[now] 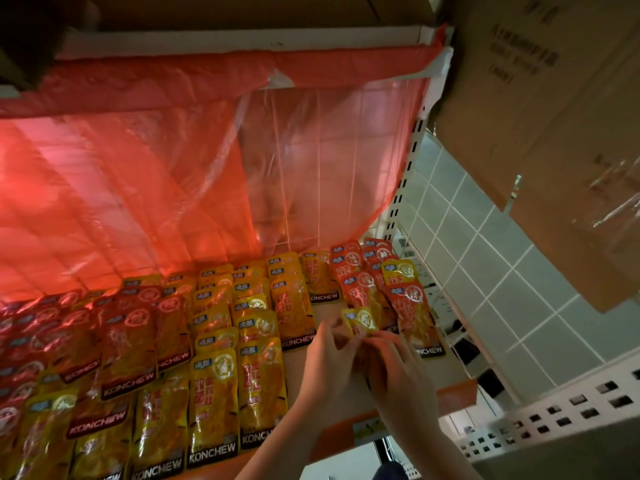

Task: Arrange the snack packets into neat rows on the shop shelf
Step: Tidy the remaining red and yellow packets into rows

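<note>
Fingers (pixel 341 336) of both hands were curled round one yellow packet (pixel 360 320), pinching its lower half from either side; only the top of that packet showed above the knuckles. Left hand (pixel 329 362) and right hand (pixel 394 368) were touching each other over a bare strip of shelf (pixel 329 306), between the yellow rows (pixel 252 327) and the red rows (pixel 381 292). How many packets were held could not be told; anything behind the front one was hidden.

Laid packets overlapped like tiles, each row running from the shelf front toward the red sheet (pixel 156 185) hanging behind.

Risks, as judged:
- The bare strip is narrow. A packet set down crooked would ride over a neighbour and spoil both rows.
- One yellow packet (pixel 398 271) already sat among the red rows; placing the held one alongside would add to the mixing.
- Foil looks slippery, so a loose pinch could drop the packet.
- A wrist brushing the front packets could shift them.
</note>
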Available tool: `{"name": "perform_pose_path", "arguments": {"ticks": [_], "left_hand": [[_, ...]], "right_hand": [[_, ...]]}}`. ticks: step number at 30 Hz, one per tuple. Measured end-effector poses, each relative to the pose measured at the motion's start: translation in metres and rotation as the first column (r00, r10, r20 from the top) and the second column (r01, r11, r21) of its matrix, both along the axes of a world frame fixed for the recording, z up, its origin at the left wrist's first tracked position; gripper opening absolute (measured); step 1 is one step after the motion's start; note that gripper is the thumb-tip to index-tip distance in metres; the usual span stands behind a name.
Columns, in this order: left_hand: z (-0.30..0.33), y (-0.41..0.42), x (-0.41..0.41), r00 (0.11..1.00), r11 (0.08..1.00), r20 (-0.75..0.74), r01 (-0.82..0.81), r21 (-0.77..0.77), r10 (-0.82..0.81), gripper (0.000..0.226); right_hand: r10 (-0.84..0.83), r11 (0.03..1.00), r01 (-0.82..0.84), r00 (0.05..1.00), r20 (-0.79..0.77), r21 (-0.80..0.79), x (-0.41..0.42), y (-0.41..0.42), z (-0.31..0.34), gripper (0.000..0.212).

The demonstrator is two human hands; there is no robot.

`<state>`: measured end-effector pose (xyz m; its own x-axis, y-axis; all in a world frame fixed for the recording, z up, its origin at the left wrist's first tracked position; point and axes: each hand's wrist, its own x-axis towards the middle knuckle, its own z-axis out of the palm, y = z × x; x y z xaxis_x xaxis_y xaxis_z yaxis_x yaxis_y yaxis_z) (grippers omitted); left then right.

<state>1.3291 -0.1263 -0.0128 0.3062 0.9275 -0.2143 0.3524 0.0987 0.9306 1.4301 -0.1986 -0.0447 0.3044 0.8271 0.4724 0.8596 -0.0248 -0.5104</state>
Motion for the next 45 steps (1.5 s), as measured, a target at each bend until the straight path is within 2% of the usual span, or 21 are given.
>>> {"name": "perform_pose_path", "arguments": {"ticks": [3, 8, 11, 13, 16, 20, 25, 31, 35, 37, 40, 45], "left_hand": [[0.002, 0.003, -0.002, 0.999, 0.999, -0.011, 0.052, -0.015, -0.052, 0.015], [0.013, 0.006, -0.011, 1.0, 0.998, 0.0, 0.018, -0.059, -0.018, 0.005], [0.023, 0.011, -0.023, 0.998, 0.998, 0.041, -0.048, -0.035, 0.05, 0.006], [0.027, 0.016, -0.033, 0.993, 0.994, 0.041, -0.107, 0.014, 0.107, 0.01], [0.034, 0.023, -0.043, 0.986, 0.988, 0.062, -0.154, 0.025, 0.152, 0.013], [0.046, 0.026, -0.054, 0.987, 0.992, 0.105, -0.127, 0.019, 0.125, 0.016], [0.036, 0.028, -0.075, 0.993, 0.986, -0.076, -0.076, 0.145, 0.088, 0.025], [0.031, 0.027, -0.096, 0.988, 0.978, -0.099, -0.101, 0.183, 0.121, 0.019], [0.029, 0.027, -0.104, 0.99, 0.981, -0.081, -0.1, 0.168, 0.114, 0.021], [0.028, 0.026, -0.107, 0.991, 0.979, -0.072, -0.097, 0.18, 0.112, 0.02], [0.027, 0.026, -0.107, 0.993, 0.979, -0.072, -0.084, 0.186, 0.098, 0.017], [0.026, 0.025, -0.106, 0.992, 0.971, -0.108, -0.035, 0.238, 0.062, 0.017]], "right_hand": [[0.104, 0.994, -0.104, 0.995, 0.0, 0.034, 0.002, -0.003, 0.0, 0.023], [0.251, 0.967, -0.248, 0.966, -0.057, 0.064, 0.005, -0.005, 0.002, 0.032], [0.352, 0.936, -0.352, 0.936, 0.014, 0.01, 0.003, -0.003, 0.006, 0.054], [0.386, 0.922, -0.386, 0.922, 0.007, -0.019, -0.003, 0.002, 0.007, 0.065], [0.391, 0.92, -0.391, 0.92, -0.025, 0.004, -0.016, 0.016, 0.008, 0.056], [0.378, 0.923, -0.373, 0.925, -0.043, 0.09, -0.023, 0.037, 0.011, 0.042], [0.289, 0.952, -0.297, 0.952, 0.105, 0.072, -0.033, 0.054, 0.004, 0.032], [0.266, 0.959, -0.281, 0.941, 0.211, 0.044, -0.045, 0.052, -0.002, 0.05], [0.31, 0.948, -0.317, 0.941, 0.132, 0.032, -0.047, 0.051, -0.012, 0.066], [0.35, 0.935, -0.354, 0.93, 0.109, 0.017, -0.046, 0.049, -0.012, 0.063], [0.374, 0.926, -0.377, 0.919, 0.122, -0.002, -0.046, 0.048, -0.01, 0.04], [0.398, 0.917, -0.394, 0.91, 0.119, -0.056, -0.046, 0.048, -0.009, 0.039]]}}
